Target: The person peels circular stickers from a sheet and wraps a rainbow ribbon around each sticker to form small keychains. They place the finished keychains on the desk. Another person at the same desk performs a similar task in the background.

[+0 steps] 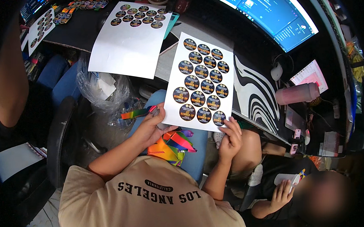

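Note:
A white sheet of round dark stickers [205, 84] is held up in front of me, over my lap. My right hand [230, 139] pinches its lower right corner. My left hand [153, 123] is closed at the sheet's lower left corner, on a rainbow ribbon [137, 113] with a greyish, medal-like piece that is mostly hidden by the fingers. Whether these fingers also grip the sheet, I cannot tell. More colourful ribbons [172, 147] lie on my lap just below the left hand.
Another partly filled sticker sheet [124, 51] lies on the desk to the left, near several ribboned medals [82, 5]. A monitor [267, 14], a mouse [276, 71] and a pink bottle [298, 94] stand right. A plastic bag [93, 87] hangs below. Other people sit on both sides.

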`<action>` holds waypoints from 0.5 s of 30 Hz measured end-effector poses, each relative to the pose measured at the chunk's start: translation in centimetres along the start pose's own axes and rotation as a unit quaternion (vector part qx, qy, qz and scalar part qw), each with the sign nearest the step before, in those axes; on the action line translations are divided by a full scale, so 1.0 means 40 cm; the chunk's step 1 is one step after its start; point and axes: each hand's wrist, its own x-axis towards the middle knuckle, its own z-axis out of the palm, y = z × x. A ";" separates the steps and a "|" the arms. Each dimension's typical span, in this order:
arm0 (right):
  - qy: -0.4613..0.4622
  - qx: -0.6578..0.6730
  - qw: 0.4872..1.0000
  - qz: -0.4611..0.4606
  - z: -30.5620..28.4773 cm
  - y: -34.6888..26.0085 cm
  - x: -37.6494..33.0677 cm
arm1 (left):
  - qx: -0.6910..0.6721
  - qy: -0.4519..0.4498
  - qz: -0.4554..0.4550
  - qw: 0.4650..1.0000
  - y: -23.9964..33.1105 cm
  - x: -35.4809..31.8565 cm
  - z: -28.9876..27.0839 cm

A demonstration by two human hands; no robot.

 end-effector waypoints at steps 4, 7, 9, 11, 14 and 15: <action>0.074 0.016 0.997 0.026 -0.003 -0.009 0.010 | 0.019 -0.007 -0.019 1.000 0.008 0.007 0.002; 0.112 0.044 0.992 0.044 0.003 -0.022 0.021 | 0.029 -0.036 -0.033 0.998 0.013 0.013 0.004; 0.122 0.067 0.989 0.051 0.013 -0.039 0.030 | 0.028 -0.047 -0.045 0.997 0.014 0.014 0.008; 0.109 0.072 0.990 0.054 0.025 -0.065 0.039 | 0.022 -0.049 -0.051 0.997 0.010 0.015 0.015; 0.063 0.047 0.995 0.061 0.050 -0.111 0.053 | 0.008 -0.046 -0.050 0.998 0.000 0.022 0.023; 0.039 0.034 0.996 0.073 0.061 -0.126 0.057 | 0.007 -0.048 -0.049 0.998 -0.004 0.026 0.026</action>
